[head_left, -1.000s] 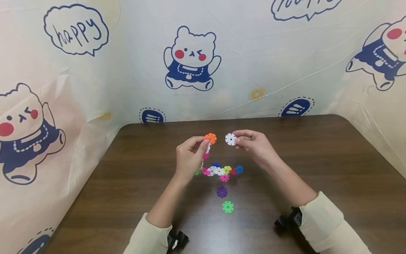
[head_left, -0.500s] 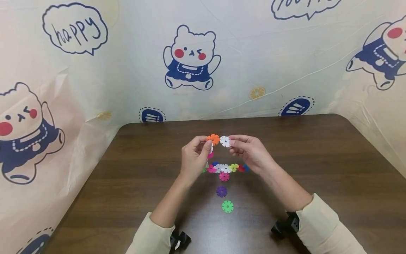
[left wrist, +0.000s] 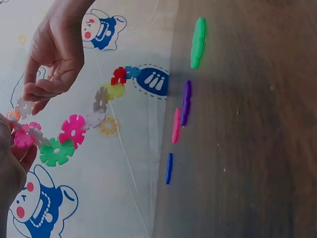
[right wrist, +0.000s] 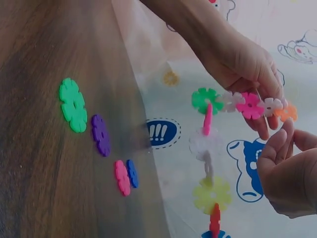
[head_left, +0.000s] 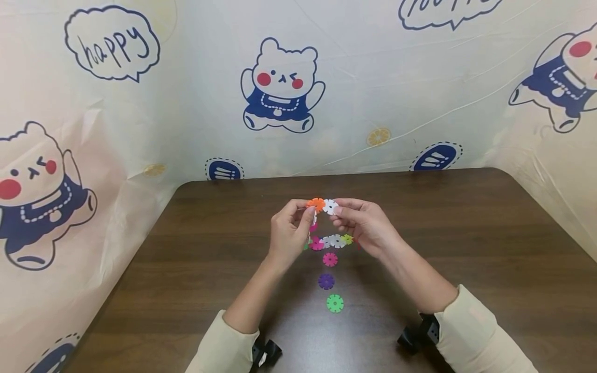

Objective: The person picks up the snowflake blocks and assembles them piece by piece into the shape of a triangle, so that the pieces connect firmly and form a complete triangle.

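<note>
My left hand (head_left: 290,233) pinches an orange notched snowflake disc (head_left: 315,204) between thumb and finger. From it hangs a chain of interlocked discs in white, pink, green, yellow, red and blue; its green disc (left wrist: 57,151) and yellow disc (right wrist: 212,195) show in the wrist views. My right hand (head_left: 370,228) pinches a white disc (head_left: 330,207) by its right side. That disc's edge meets the orange one's right edge in the head view. The chain is raised off the table, and its far end is partly hidden behind my right hand in the head view.
On the brown table (head_left: 186,290) lie a pink disc (head_left: 330,259), a purple disc (head_left: 326,281) and a green disc (head_left: 335,303) in a row. A blue disc (right wrist: 132,173) lies beside the pink one. A printed cloth (head_left: 354,77) hangs behind the table.
My right hand has brought the white disc leftward against the orange disc's edge. My left hand has shifted slightly right, and the hanging chain has moved with it.
</note>
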Demonstrator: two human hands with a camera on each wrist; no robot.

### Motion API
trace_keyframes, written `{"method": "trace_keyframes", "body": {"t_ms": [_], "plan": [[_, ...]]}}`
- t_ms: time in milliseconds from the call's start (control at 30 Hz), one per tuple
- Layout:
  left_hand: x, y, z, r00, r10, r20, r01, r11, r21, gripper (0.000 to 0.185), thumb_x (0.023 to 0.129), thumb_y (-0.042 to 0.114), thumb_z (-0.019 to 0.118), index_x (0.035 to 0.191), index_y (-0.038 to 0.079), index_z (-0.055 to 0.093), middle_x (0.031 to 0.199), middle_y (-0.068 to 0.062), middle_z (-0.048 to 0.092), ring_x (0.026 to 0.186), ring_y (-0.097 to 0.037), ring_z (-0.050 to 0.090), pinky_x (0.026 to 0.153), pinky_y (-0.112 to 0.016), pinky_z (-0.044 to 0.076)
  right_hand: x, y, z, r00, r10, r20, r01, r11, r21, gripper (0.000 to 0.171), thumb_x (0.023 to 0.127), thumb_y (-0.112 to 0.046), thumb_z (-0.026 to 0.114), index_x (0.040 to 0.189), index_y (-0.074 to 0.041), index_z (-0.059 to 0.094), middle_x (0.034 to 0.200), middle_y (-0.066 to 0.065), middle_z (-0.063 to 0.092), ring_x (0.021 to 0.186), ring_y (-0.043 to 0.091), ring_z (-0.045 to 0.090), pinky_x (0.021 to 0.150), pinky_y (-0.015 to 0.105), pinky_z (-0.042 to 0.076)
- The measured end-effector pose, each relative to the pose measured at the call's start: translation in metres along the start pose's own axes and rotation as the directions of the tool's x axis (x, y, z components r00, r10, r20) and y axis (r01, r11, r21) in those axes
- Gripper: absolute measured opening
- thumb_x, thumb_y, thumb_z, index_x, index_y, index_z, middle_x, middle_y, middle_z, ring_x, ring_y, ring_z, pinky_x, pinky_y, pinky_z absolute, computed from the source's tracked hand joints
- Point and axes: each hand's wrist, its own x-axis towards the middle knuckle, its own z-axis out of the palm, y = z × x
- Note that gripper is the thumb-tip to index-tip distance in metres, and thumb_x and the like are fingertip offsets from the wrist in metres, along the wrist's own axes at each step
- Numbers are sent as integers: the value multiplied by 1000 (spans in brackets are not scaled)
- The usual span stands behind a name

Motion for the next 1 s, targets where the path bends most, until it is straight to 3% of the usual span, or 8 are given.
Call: {"method": "trace_keyframes", "body": {"t_ms": [467, 633, 833, 1000], "plan": [[-1, 1, 1, 999, -39, -6, 39, 998, -47, 12, 87, 6, 66, 87, -6, 66, 66, -10, 63, 49, -16, 53, 45, -22, 45, 1, -3, 1, 999, -25, -28, 24, 999, -27, 19, 91, 1, 58, 83, -10, 70, 69, 2, 68, 59, 9, 63, 58, 19, 51], [-1, 0, 2, 1000, -9, -25, 8, 998, -65, 13, 86, 5, 67, 88, -7, 66, 70, -13, 66, 52, -20, 57, 49, -23, 49, 1, -3, 3, 999, -29, -13, 29, 999, -29, 18, 91, 2, 57, 83, -10, 70, 70, 2, 67, 60, 9, 63, 60, 20, 52], [2, 2, -2, 999, 24, -41, -26, 998, -54, 10, 84, 1, 68, 89, -7, 66, 73, -15, 66, 52, -21, 56, 48, -21, 47, 3, -5, 8, 998, -61, -3, 61, 992, -106, 12, 90, 1, 59, 87, -7, 68, 70, 3, 67, 59, 10, 64, 61, 21, 53], [5, 5, -5, 999, 29, -32, -31, 998, -54, 10, 85, 3, 67, 91, -6, 65, 87, -15, 70, 51, -17, 53, 45, -20, 43, 3, -5, 8, 998, -68, 15, 69, 988, -138, 8, 90, -2, 60, 93, -6, 67, 72, 3, 67, 62, 11, 65, 63, 23, 54]]}}
